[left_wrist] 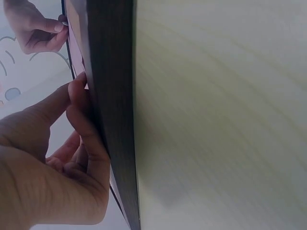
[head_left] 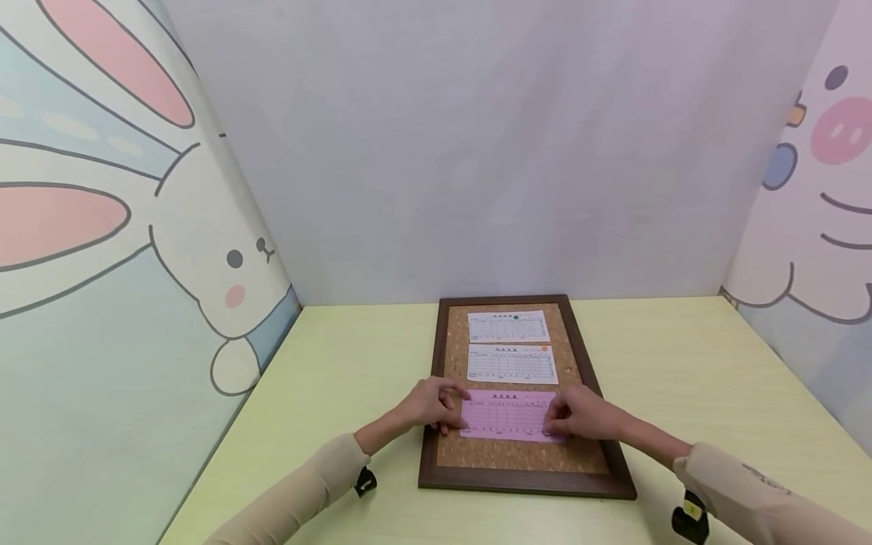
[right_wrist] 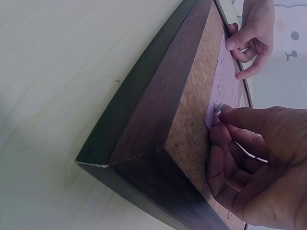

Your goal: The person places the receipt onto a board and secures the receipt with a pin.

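Leftmost, a wall panel printed with a cartoon rabbit (head_left: pixel 232 272) stands along the edge of the pale green worktop (head_left: pixel 341 363). Next comes the left hand (head_left: pixel 429 406), reaching in from a beige sleeve (head_left: pixel 300 492); its grip is closed on the left end of a pink slip (head_left: pixel 507 415), with the thumb and fingers curled at that edge. From the left wrist view the same fingers (left_wrist: pixel 79 103) press against the dark frame right where the pink paper's edge shows.

The pink slip lies flat on a cork board (head_left: pixel 518 454) with a dark wooden frame (head_left: pixel 524 484), which rests on the worktop near its middle. The slip sits across the lower part of the cork, printed with a ruled table. Above it, farther from the person, two white slips are on the same board: one white slip (head_left: pixel 512 365) just above the pink one, with an orange dot at its upper right corner, and another white slip (head_left: pixel 508 326) near the top of the board, bearing a green dot.

To the right, the right hand (head_left: pixel 579 414) rests on the right end of the pink slip. Its grip pinches a small grey pin (right_wrist: pixel 218 108) at the slip's corner, held between thumb and forefinger against the paper and cork. Farthest right, another wall panel shows a pale cartoon figure (head_left: pixel 831 151) with a pink cheek.
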### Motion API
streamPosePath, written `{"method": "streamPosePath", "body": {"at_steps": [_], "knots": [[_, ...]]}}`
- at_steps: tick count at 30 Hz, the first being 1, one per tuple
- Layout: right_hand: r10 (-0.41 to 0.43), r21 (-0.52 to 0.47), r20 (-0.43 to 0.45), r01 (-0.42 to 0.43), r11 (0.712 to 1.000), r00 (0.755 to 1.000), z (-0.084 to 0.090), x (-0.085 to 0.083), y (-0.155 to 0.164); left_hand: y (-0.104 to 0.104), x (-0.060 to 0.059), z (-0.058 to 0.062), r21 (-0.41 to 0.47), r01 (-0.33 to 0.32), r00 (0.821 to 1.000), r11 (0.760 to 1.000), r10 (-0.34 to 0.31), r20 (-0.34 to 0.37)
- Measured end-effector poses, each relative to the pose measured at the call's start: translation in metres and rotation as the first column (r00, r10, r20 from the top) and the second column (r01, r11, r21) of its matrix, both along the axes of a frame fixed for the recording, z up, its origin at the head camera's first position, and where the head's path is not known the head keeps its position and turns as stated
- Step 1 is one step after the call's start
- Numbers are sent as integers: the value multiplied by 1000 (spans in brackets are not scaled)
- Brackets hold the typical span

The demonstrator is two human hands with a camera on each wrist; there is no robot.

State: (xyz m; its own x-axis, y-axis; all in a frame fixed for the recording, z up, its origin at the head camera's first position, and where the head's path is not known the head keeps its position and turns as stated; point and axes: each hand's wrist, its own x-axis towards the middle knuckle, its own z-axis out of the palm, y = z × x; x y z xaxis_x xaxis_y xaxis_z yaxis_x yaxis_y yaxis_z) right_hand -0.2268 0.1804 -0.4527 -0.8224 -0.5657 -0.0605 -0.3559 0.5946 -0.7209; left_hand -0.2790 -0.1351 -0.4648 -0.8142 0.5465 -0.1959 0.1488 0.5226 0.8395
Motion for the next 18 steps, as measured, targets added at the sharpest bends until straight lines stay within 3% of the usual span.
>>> {"method": "streamPosePath", "body": {"at_steps": [9, 13, 18], "knots": [[-117, -17, 1, 117, 993, 993, -4, -2, 4, 0, -2, 0, -9, -4, 1000, 1000, 4, -2], [-109, -47, 7, 109, 993, 994, -4, -1, 5, -2, -1, 0, -10, -8, 1000, 1000, 8, 3], [-80, -7, -73, 80, 997, 994, -5, 4, 4, 0, -1, 1, -8, -7, 1000, 1000, 7, 10]]}}
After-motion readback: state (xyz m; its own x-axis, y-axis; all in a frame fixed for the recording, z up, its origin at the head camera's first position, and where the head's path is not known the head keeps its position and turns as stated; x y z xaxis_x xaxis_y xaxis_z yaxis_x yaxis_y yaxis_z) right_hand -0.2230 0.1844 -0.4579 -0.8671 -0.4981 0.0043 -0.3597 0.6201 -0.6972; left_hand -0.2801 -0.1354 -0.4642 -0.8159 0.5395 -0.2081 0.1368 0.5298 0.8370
